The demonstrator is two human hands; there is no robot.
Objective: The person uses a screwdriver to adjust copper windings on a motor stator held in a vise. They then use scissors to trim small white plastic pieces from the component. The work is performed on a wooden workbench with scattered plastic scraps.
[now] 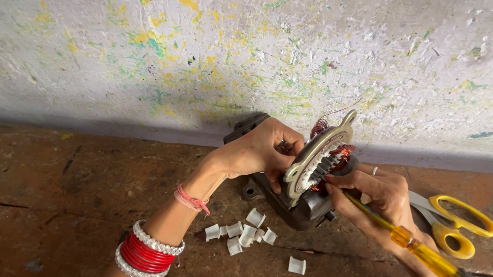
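left hand [258,150] grip closed on motor stator [317,164] | right hand [383,198] clasps screwdriver [439,264]

Upright copper-wound stator [321,161], seemingly clamped; yellow screwdriver [439,264]

A small repair workshop, by the look of it. A worn, stained wooden bench [53,179] runs along a paint-spattered wall [146,21]. A motor part with copper winding [314,170], a screwdriver [439,264], scissors [455,227] and cut white scraps [244,232] sit near the bench's back edge.
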